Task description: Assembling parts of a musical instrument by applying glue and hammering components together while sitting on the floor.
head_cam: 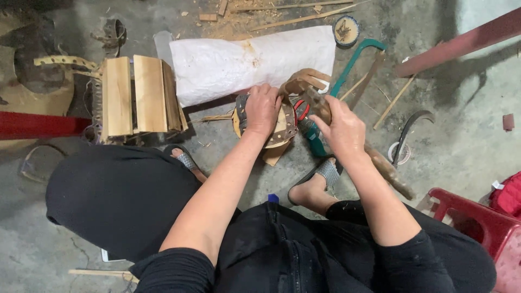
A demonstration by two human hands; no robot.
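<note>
Fingers of the left hand [262, 108] gripping the leather piece [279, 130] are risking a blow; the right hand [343, 129] is clutching the hammer [380, 163]

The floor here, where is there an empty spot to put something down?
Bare concrete lies right of the curved dark blade, below the dark red bar, and at lower left beside the person's knee. It is crowded around both hands, between the white sack, green saw and wooden slats.

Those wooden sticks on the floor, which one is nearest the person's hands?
The thin stick right of the right hand, leaning diagonally by the green saw frame. The other sticks lie beyond the white sack.
</note>
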